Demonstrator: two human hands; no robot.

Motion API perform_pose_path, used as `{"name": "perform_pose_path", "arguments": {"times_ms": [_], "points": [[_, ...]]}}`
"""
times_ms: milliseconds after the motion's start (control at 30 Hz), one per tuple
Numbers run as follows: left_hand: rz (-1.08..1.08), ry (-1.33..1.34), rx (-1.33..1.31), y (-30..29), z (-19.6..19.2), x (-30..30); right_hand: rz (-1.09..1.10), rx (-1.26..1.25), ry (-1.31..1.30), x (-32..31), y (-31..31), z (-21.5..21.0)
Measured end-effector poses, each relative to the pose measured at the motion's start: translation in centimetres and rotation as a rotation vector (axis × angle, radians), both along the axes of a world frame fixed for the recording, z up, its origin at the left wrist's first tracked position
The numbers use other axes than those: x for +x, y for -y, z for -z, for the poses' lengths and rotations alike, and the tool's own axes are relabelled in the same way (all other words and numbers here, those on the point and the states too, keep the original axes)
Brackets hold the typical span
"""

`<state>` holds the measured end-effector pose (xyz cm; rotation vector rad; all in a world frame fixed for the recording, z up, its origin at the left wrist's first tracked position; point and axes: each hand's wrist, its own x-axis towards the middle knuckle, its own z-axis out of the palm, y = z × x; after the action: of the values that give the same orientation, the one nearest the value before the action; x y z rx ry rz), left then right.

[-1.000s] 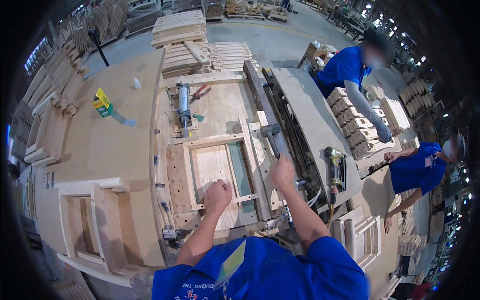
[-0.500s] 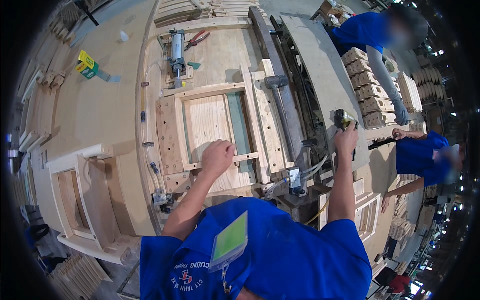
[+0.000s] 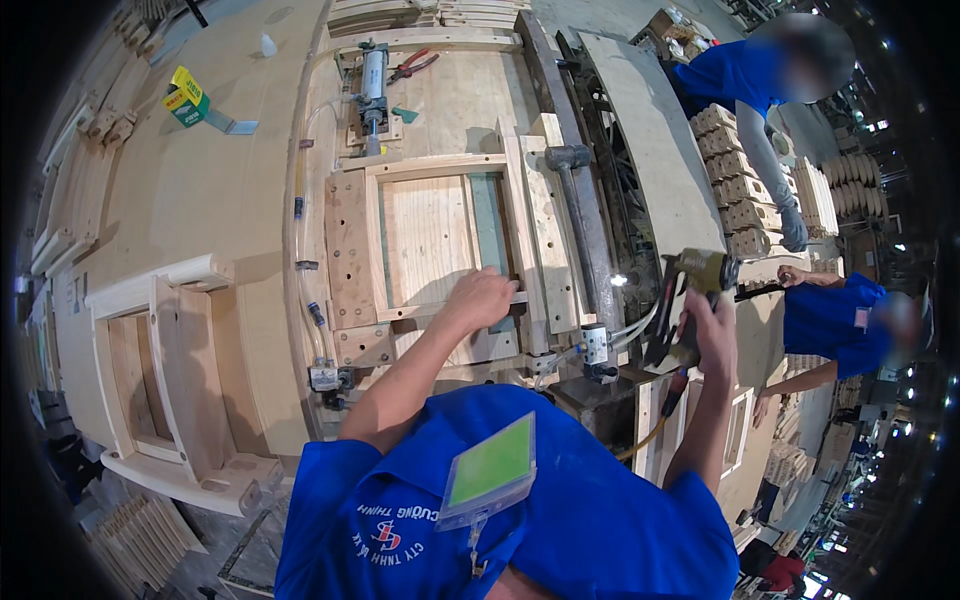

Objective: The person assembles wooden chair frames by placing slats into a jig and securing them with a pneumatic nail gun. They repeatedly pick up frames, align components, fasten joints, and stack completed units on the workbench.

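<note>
Your left hand [image 3: 483,297] is pressing flat, fingers spread, on the lower rail of the pale rectangular wooden frame [image 3: 440,240] lying clamped in the jig on the plywood worktop [image 3: 200,190]. Your right hand [image 3: 712,335] is gripping the olive-green pneumatic nail gun [image 3: 690,290], closed tight round it, off the worktop's right edge. If the gun is swinging in while those fingers are lying on the smooth, light-grained rail, a nail could catch them.
</note>
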<state>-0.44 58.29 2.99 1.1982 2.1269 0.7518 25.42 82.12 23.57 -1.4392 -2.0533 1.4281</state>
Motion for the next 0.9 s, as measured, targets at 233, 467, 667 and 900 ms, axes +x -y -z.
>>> {"name": "perform_pose_path", "arguments": {"times_ms": [233, 467, 667, 900], "points": [[-0.24, 0.343, 0.294, 3.2, -4.4, 5.6, -0.138, -0.219, -0.099, -3.6, 12.9, 4.3], [-0.146, 1.156, 0.124, 2.3, 0.3, 9.0, -0.169, -0.255, 0.111, -6.5, 13.9, 9.7], [-0.189, 1.083, 0.094, 2.7, -0.3, 8.3, -0.194, -0.247, 0.15, -7.8, 14.6, 9.7], [-0.21, 1.091, 0.064, 2.6, -0.1, 8.1, -0.27, -0.063, 0.182, -8.6, 15.6, 9.9]]}}
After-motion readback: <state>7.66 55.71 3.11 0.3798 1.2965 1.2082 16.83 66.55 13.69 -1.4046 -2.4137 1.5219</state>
